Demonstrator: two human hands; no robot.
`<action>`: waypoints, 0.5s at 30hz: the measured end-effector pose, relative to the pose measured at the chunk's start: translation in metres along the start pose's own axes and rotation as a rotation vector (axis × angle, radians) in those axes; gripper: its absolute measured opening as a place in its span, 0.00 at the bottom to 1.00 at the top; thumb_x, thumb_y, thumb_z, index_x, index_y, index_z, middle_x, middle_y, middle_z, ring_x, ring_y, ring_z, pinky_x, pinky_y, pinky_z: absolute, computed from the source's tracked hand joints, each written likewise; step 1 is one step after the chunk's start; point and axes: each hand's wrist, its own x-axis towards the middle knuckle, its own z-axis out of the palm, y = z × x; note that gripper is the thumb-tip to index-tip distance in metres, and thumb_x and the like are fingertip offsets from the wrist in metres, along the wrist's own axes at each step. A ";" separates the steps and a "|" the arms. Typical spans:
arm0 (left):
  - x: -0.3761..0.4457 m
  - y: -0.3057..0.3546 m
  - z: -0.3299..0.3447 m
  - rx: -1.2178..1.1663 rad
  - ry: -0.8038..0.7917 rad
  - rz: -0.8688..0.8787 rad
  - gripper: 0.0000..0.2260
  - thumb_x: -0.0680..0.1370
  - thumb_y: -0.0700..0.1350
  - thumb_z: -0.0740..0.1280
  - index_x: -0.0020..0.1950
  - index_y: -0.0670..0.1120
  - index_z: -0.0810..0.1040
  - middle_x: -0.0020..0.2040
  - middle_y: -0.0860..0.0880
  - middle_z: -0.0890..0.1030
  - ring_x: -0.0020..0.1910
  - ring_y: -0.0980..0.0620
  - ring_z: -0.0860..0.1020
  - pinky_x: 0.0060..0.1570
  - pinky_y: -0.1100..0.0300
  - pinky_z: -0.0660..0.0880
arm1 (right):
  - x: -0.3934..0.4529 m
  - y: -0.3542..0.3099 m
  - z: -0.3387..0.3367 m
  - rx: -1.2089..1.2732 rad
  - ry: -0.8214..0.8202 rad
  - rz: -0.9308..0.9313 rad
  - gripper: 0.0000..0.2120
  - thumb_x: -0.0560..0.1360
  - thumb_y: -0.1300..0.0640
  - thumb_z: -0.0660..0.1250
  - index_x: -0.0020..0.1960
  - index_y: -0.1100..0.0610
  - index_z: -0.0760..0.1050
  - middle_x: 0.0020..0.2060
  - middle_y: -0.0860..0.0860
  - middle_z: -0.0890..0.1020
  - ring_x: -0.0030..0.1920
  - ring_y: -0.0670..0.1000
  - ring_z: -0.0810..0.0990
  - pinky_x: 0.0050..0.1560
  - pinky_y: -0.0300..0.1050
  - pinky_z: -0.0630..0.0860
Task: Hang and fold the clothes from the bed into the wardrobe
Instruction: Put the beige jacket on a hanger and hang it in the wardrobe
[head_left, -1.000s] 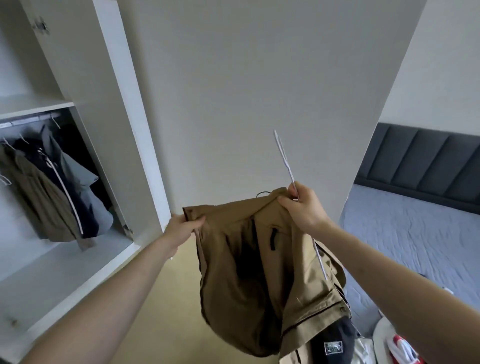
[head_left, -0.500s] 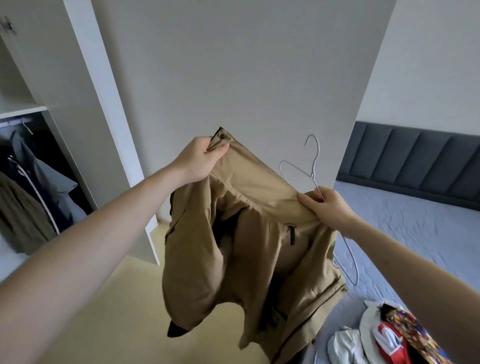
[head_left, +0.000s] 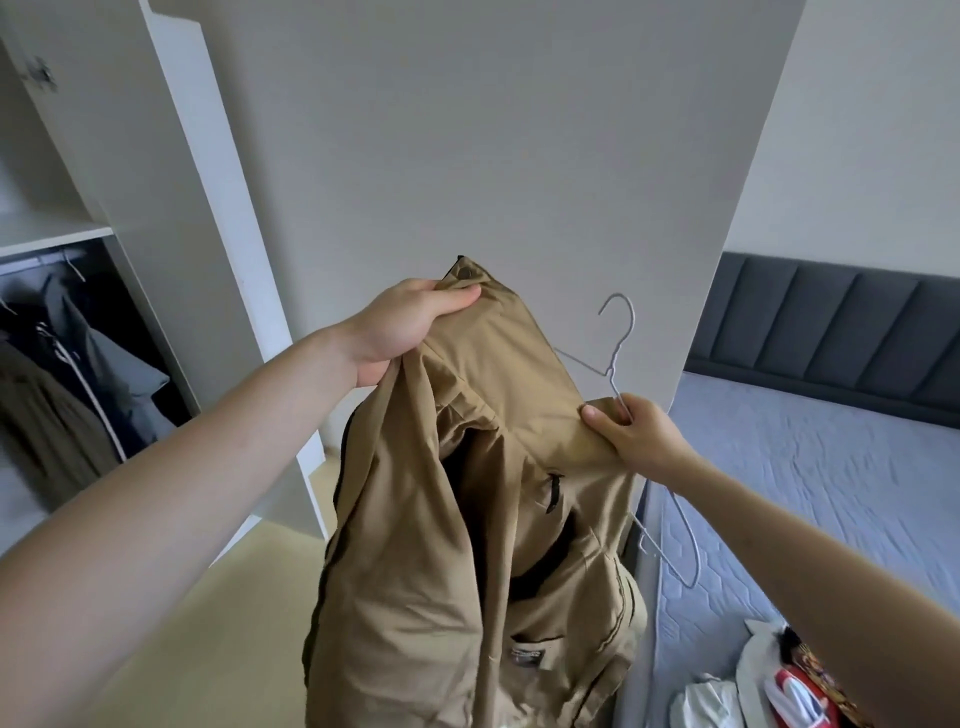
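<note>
Tan jacket (head_left: 467, 545): held up in the air before the open wardrobe door (head_left: 493, 156), hanging slack; left hand (head_left: 400, 327) grips its upper edge by a snap, fingers curled over the cloth. Right hand (head_left: 631, 431) pinches the jacket's other shoulder together with a white wire hanger (head_left: 621, 338), hook upright. Wardrobe (head_left: 78, 322), left: dark garments on the rail; bed (head_left: 831, 493), right: loose clothes (head_left: 769, 686) at its near edge.

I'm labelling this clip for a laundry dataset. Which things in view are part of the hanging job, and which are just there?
In the job:
- tan jacket, gripped by left hand and right hand
- wire hanger, also in the right hand
- wardrobe with hung clothes
- clothes pile on the bed

Just there:
- headboard
- floor
</note>
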 end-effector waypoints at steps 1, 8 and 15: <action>-0.002 -0.001 0.001 -0.023 0.010 0.001 0.12 0.81 0.53 0.69 0.53 0.48 0.88 0.55 0.43 0.86 0.54 0.45 0.86 0.53 0.54 0.82 | -0.001 0.001 0.004 -0.001 0.009 0.016 0.28 0.74 0.37 0.73 0.38 0.53 0.60 0.31 0.50 0.67 0.32 0.50 0.64 0.33 0.45 0.60; -0.003 -0.020 0.021 -0.160 0.372 -0.110 0.14 0.82 0.52 0.68 0.58 0.42 0.83 0.54 0.42 0.86 0.51 0.45 0.85 0.51 0.53 0.81 | -0.027 0.001 0.028 0.111 0.048 0.028 0.27 0.71 0.39 0.77 0.40 0.54 0.62 0.38 0.47 0.85 0.29 0.46 0.74 0.31 0.41 0.70; 0.007 -0.039 0.076 -0.351 0.412 -0.106 0.07 0.83 0.43 0.65 0.45 0.45 0.78 0.39 0.47 0.80 0.37 0.49 0.80 0.38 0.59 0.77 | -0.034 -0.029 0.042 0.361 -0.193 -0.005 0.21 0.78 0.50 0.74 0.43 0.56 0.62 0.41 0.43 0.88 0.43 0.46 0.87 0.38 0.38 0.81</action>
